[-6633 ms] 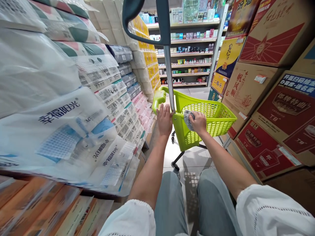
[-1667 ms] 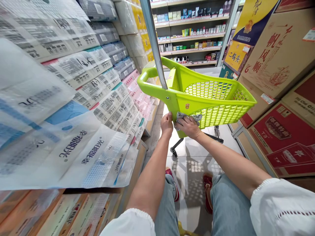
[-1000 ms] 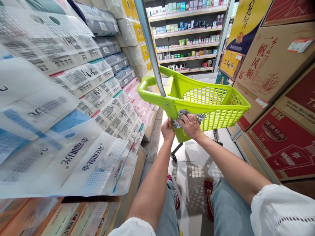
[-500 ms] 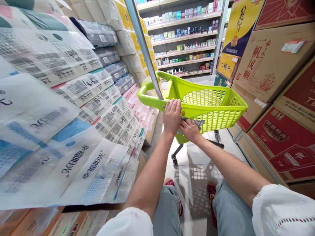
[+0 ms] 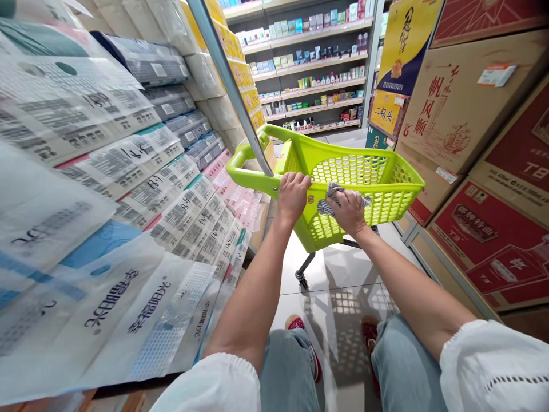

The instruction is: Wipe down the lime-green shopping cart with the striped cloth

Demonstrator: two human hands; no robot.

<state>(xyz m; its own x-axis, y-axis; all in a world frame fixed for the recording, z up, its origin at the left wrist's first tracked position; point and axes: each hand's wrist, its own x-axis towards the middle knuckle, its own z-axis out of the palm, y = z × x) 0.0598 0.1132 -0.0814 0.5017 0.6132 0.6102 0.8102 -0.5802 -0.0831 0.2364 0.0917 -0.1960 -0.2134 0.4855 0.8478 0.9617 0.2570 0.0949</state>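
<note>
— What are your hands doing?
— Your left hand [image 5: 293,193] is clamped over the rim of the lime-green cart basket [image 5: 386,171]; your right hand [image 5: 350,210] presses a striped cloth [image 5: 331,194] against its near side.
— And beyond?
— Tissue packs [image 5: 128,171] left, cartons [image 5: 463,114] right, shelves [image 5: 309,63] behind.

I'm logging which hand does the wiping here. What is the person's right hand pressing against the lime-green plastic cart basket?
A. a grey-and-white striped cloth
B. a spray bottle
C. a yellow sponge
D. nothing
A: the right hand presses a grey-and-white striped cloth onto the lime-green plastic cart basket, while the left hand grips its rim.
</note>
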